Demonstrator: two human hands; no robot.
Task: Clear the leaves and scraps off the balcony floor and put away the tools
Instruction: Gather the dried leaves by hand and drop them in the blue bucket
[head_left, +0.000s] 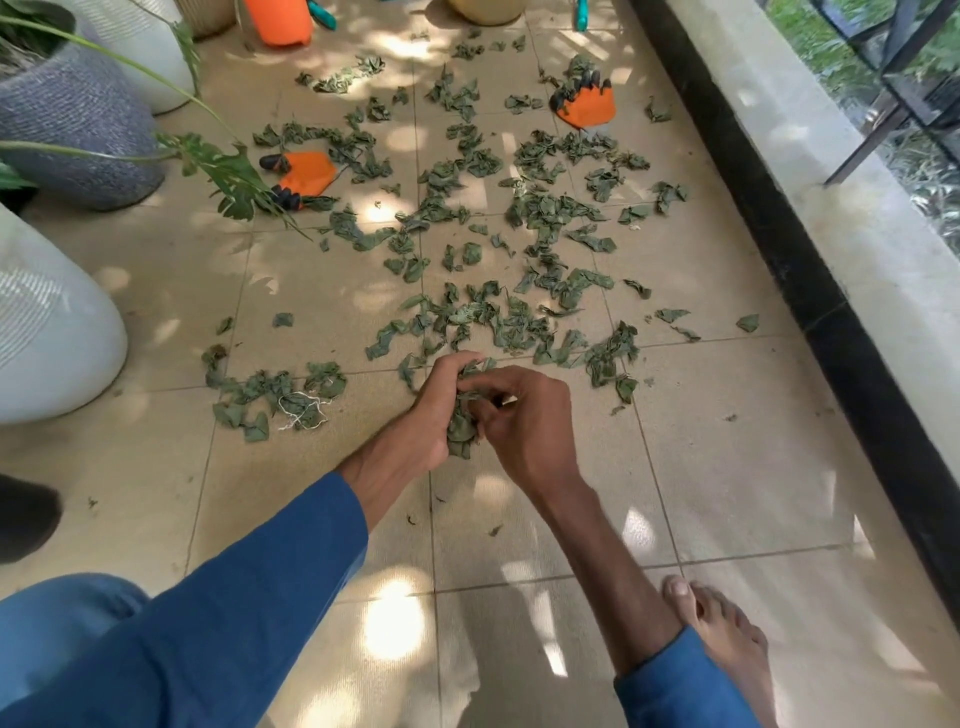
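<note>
**Balcony cleanup: one handful in, most of it left to do**

Nearest the camera there's a bare foot (727, 639) and a stretch of balcony floor (519, 649) with only a few crumbs on it. Just past that, the person crouches with both hands together over the tiles. The left hand (434, 415) has its fingers curled around a wad of leaves (461, 431), clamped on it. The right hand (527, 423) pinches at the same wad with bent fingertips, apparently tucking more in.

So that's about one fistful gathered. Everything beyond is waiting. A small clump with a bit of white string (301, 410) sits just left of the hands. The big scatter of torn leaves (519, 234) covers the middle tiles out towards the far end. Two orange gloves lie among them, the near glove (306, 174) on the left by the grey pot (67, 119) and the far glove (587, 106) near the ledge (779, 156).

The tools aren't put away either. Two teal handles (322, 13) poke in at the top edge, one beside an orange container (280, 21) (can't tell what sort of tools, they're cut off).

Rough guess: very early, and going by hand will take many more grabs.
</note>
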